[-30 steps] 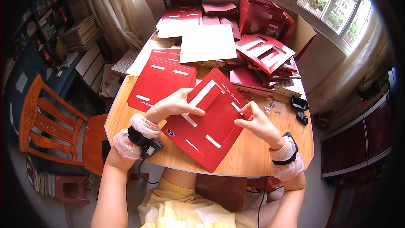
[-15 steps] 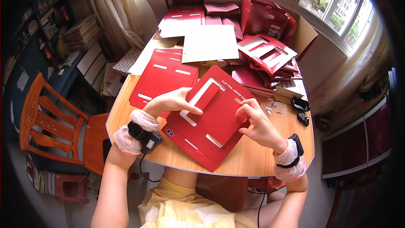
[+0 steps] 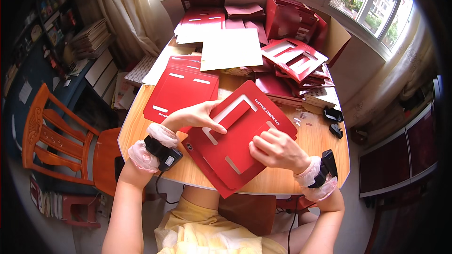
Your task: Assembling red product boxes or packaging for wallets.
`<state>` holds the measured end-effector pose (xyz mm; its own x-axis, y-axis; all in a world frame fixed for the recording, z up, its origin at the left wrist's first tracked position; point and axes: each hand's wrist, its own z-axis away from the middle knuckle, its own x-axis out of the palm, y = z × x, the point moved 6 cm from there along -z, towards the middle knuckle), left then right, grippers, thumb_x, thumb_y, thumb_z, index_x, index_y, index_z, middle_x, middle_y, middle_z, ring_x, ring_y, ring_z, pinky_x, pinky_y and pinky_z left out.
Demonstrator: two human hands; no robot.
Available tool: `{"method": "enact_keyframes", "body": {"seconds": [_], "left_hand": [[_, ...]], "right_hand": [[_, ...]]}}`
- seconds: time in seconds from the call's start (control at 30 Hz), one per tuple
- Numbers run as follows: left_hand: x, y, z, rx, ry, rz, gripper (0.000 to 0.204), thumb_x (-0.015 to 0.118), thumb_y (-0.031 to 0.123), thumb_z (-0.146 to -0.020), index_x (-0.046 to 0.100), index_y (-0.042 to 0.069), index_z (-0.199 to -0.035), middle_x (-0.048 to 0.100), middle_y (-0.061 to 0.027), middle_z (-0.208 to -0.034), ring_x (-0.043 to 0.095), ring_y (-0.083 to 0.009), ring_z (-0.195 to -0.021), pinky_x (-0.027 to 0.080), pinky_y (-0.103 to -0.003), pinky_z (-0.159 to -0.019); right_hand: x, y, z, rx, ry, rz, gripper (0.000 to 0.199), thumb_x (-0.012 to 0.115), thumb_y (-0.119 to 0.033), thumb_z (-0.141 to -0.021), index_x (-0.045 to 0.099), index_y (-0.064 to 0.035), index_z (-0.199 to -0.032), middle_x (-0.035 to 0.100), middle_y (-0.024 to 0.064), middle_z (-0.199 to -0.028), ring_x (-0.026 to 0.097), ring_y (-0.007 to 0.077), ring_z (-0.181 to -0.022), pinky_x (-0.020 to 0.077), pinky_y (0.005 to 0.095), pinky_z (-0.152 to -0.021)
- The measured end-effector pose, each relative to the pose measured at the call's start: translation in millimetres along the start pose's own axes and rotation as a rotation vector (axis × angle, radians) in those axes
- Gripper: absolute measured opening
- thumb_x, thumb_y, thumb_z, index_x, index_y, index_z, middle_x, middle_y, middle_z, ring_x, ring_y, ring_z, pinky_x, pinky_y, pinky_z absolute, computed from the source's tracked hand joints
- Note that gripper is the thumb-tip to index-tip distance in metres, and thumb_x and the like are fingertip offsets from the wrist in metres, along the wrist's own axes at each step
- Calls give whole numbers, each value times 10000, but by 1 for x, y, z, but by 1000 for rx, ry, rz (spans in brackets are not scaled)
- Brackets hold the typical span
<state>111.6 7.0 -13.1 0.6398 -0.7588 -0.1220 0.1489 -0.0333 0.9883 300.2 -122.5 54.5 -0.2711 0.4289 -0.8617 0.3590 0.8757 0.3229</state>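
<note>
A red cardboard sheet (image 3: 245,134) with an L-shaped cut-out and narrow slots lies tilted before me, its near corner past the table's front edge. Another red sheet shows beneath it along the lower left side. My left hand (image 3: 200,116) grips the sheet's left edge, thumb on top beside the L-shaped opening. Over the right part of the sheet, my right hand (image 3: 278,149) is closed, fingers curled in near a slot. Whatever those fingertips hold is hidden. Left of the sheet lies a pile of similar red sheets (image 3: 181,91).
Behind are a white sheet (image 3: 231,49), red cut-out frames (image 3: 294,59) piled up, and a large red box (image 3: 289,19). Small scraps (image 3: 297,121) and black objects (image 3: 334,115) lie at the table's right. A wooden chair (image 3: 61,131) stands left. Both wrists wear strapped devices with a cable.
My right hand has moved left and down over the sheet, its fingers curling from spread to closed. The sheet has shifted slightly toward me and tilted. My left hand keeps its grip.
</note>
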Motion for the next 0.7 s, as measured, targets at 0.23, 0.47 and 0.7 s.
{"method": "enact_keyframes", "body": {"seconds": [0.23, 0.47, 0.7], "left_hand": [[-37, 26, 15, 255, 312, -333, 637, 869, 140, -835, 554, 42, -1380, 645, -115, -1314, 610, -201, -1232, 554, -339, -1029], [46, 40, 17, 417, -136, -573, 316, 882, 211, -826, 702, 40, -1022, 670, -36, -884, 616, -146, -761, 523, -286, -695], [75, 11, 13, 252, -256, -692, 565, 915, 384, -751, 593, 38, -1061, 617, -81, -961, 628, -255, -940, 534, -377, -810]], "right_hand": [[19, -19, 8, 266, -40, 13, 139, 678, -73, -768, 563, -50, -841, 538, 53, -890, 628, 164, -760, 540, 302, -654], [44, -1, 11, 531, -260, -234, 459, 906, -282, -632, 630, -86, -943, 596, 69, -923, 629, 259, -877, 543, 397, -721], [50, 3, 8, 567, -276, -450, 408, 868, -238, -686, 623, -80, -971, 611, 80, -929, 637, 290, -891, 543, 416, -755]]}}
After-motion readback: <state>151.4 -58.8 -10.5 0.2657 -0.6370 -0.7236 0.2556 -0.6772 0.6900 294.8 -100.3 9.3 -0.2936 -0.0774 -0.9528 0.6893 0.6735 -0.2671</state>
